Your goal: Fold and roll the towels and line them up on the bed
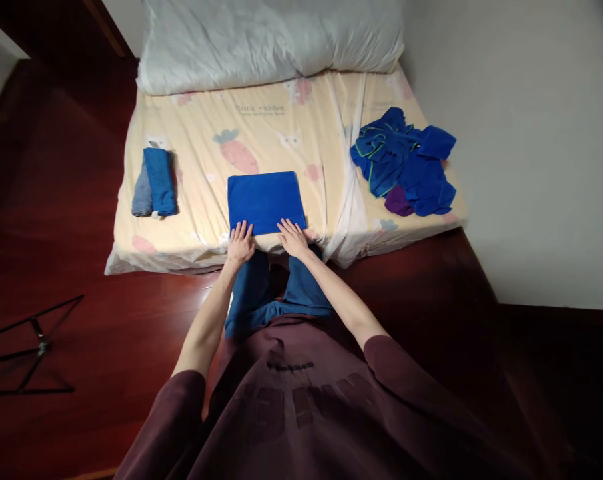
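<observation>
A blue towel (265, 200) lies flat as a neat rectangle near the front edge of the bed. On its near left corner rests my left hand (240, 243), fingers stretched out over the cloth. My right hand (293, 238) lies flat on the near right part of the same towel, fingers extended. Neither hand grips anything. To the left lie rolled or folded towels, one blue (160, 181) and one grey-blue (142, 192), side by side. Over on the right is a loose heap of blue cloths (406, 163), with a purple cloth (398, 202) showing at its near side.
The bed (191, 140) has a cream sheet with carrot prints. A pale quilt (271, 43) is piled along its far side. A wall (526, 153) stands close on the right. On the dark red floor (131, 347) at left are black tripod legs (41, 347).
</observation>
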Tool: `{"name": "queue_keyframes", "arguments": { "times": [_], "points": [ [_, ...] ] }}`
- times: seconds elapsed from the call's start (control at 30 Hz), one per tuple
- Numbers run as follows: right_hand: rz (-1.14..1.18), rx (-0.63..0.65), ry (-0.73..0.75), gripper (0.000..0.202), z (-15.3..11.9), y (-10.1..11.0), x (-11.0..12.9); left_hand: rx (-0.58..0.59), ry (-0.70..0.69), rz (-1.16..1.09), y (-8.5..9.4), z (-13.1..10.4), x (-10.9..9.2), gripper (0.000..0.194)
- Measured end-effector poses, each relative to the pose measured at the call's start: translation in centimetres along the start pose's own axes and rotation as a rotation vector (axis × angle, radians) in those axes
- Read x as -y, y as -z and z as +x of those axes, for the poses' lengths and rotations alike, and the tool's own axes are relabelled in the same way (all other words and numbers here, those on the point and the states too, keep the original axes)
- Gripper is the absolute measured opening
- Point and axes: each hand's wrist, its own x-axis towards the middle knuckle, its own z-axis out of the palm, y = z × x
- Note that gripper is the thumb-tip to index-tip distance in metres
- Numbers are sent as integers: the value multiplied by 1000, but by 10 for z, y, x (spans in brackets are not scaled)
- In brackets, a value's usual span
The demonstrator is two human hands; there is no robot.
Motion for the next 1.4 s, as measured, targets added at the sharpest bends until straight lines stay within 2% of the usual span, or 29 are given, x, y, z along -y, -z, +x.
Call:
{"name": "queue_keyframes", "arguments": {
  "times": [0.2, 0.37, 0.57, 0.8, 1.1, 1.27, 1.4],
  "points": [
    [-51, -11, -52, 58, -4, -3, -19, -6, 58, 18, 0, -9, 21, 81],
    [-60, -61, -128, 59, -8, 2, -32, -20, 71, 10, 0, -11, 26, 80],
    [-55, -113, -205, 61, -11, 5, -47, -10, 102, 20, 4, 0, 29, 79],
    [-66, -119, -217, 61, -8, 5, -49, 5, 113, 57, 14, 13, 29, 72],
    [-13, -140, -288, 61, 8, 8, -48, 99, 154, 139, 24, 23, 19, 54],
    [52, -156, -316, 59, 9, 13, -46, 60, 131, 126, 27, 15, 15, 62],
    [42, -146, -237, 56, -10, 22, -50, 74, 43, 109, 30, -4, 28, 72]
  ]
}}
